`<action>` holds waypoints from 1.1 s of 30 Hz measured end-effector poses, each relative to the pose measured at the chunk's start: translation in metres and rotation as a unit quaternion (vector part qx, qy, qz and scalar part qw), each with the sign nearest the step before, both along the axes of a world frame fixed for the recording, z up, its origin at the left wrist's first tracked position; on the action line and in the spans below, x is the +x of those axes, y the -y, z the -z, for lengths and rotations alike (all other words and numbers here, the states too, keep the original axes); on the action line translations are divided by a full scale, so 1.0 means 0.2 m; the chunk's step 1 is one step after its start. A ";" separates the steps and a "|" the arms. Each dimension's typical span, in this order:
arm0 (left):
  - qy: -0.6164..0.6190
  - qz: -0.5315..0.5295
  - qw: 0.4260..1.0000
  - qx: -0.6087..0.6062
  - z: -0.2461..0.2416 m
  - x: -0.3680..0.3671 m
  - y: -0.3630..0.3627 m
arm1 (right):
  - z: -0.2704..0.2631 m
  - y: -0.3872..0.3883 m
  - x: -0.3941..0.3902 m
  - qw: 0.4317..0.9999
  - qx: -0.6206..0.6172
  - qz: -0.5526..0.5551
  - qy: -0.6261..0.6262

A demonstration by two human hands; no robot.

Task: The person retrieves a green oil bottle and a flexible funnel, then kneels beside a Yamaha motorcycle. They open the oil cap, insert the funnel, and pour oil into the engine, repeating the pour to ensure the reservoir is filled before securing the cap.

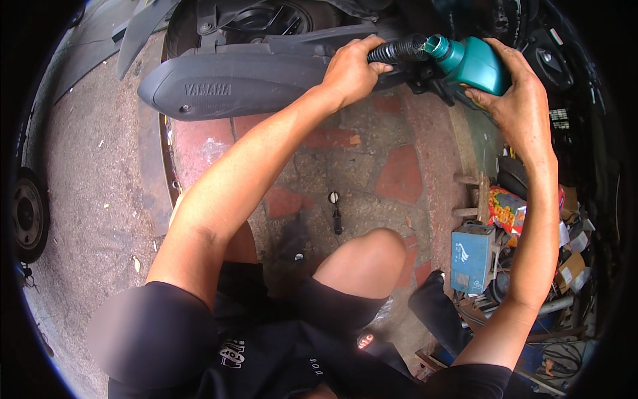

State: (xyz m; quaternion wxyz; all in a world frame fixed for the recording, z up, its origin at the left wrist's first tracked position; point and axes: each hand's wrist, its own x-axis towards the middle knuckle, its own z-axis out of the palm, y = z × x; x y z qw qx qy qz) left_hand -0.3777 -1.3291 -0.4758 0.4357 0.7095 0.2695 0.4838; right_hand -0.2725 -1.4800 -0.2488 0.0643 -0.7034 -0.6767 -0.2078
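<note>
My left hand (355, 70) grips a black corrugated hose (398, 51) above the Yamaha exhaust cover (239, 85) of a motor scooter. My right hand (518, 85) holds a green plastic bottle (476, 65), tilted on its side with its neck pointing left. The bottle's open mouth meets the right end of the hose; whether the neck sits inside it cannot be told. Where the hose's other end goes is hidden by my left hand. On the paving between my knees and the scooter lies a small black part with a round pale top (336, 212), perhaps a dipstick cap.
A blue metal box-shaped machine (471, 259) stands at right, beside a wooden stool (481, 197), a colourful bag (506, 209) and piled cartons. Cables (563, 361) lie at lower right. A wheel (30, 214) shows at far left, and a scooter wheel is behind the exhaust.
</note>
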 end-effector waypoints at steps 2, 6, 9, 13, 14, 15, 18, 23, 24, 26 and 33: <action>-0.001 -0.001 1.000 -0.005 0.00 -0.01 -0.01 | 0.00 -0.01 -0.01 1.000 -0.004 0.006 -0.005; 0.004 0.003 1.000 -0.007 0.00 0.00 0.00 | 0.00 -0.01 -0.01 1.000 -0.003 0.004 0.009; 0.009 0.003 1.000 -0.004 0.00 0.00 -0.01 | 0.00 -0.01 0.00 1.000 0.000 0.001 0.013; 0.010 -0.003 1.000 0.005 0.01 -0.01 -0.01 | 0.00 -0.02 -0.01 1.000 0.002 0.001 0.016; 0.012 -0.006 1.000 0.010 0.01 -0.01 -0.01 | 0.00 -0.02 -0.01 1.000 -0.001 -0.001 0.013; 0.014 -0.008 1.000 0.014 0.01 -0.01 -0.01 | 0.00 -0.02 -0.02 1.000 -0.004 -0.001 0.010; 0.012 0.000 1.000 0.006 0.01 -0.01 -0.01 | -0.01 -0.01 -0.02 1.000 -0.008 -0.001 0.007; 0.008 -0.013 1.000 0.006 0.02 0.00 -0.02 | -0.01 -0.02 -0.06 1.000 -0.011 0.003 0.015; 0.005 -0.014 1.000 0.006 0.02 0.00 -0.02 | 0.00 -0.02 -0.06 1.000 -0.010 0.004 0.013; 0.007 -0.015 1.000 0.009 0.02 0.00 -0.02 | 0.00 -0.01 -0.04 1.000 -0.009 0.004 0.000; 0.010 -0.017 1.000 0.014 0.02 0.01 -0.02 | 0.09 0.02 0.09 0.999 0.033 0.007 -0.037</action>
